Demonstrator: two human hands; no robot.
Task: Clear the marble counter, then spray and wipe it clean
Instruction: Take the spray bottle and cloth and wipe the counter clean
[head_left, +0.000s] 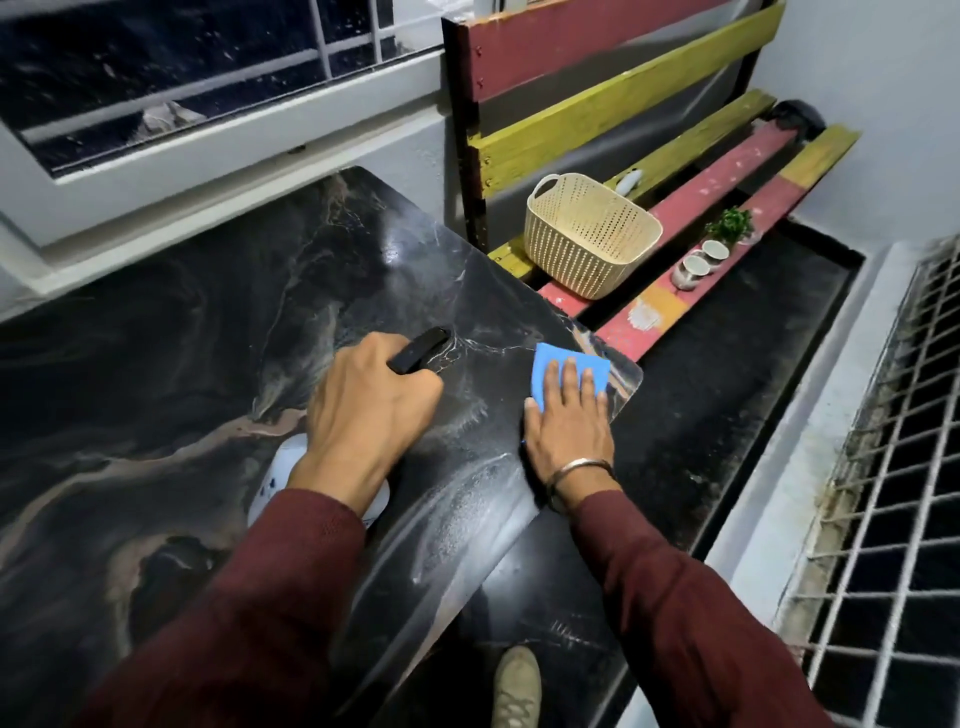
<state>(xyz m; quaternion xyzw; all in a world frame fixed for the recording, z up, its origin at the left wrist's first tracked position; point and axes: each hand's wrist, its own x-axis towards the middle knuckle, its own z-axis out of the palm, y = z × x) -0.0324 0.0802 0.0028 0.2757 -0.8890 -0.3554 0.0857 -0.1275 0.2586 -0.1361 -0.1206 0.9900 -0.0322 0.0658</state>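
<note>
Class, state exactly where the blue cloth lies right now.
The blue cloth lies flat under the right hand, at the marble counter's far right corner, near the bench.

Both arms wore long maroon sleeves (675, 597) of a knit-looking fabric, reaching to the wrists. A thin metal bangle (579, 470) (silvery, plain) circled the right wrist. Low in the view, one foot wore a dull olive-tan shoe (516, 688) with laces.
</note>
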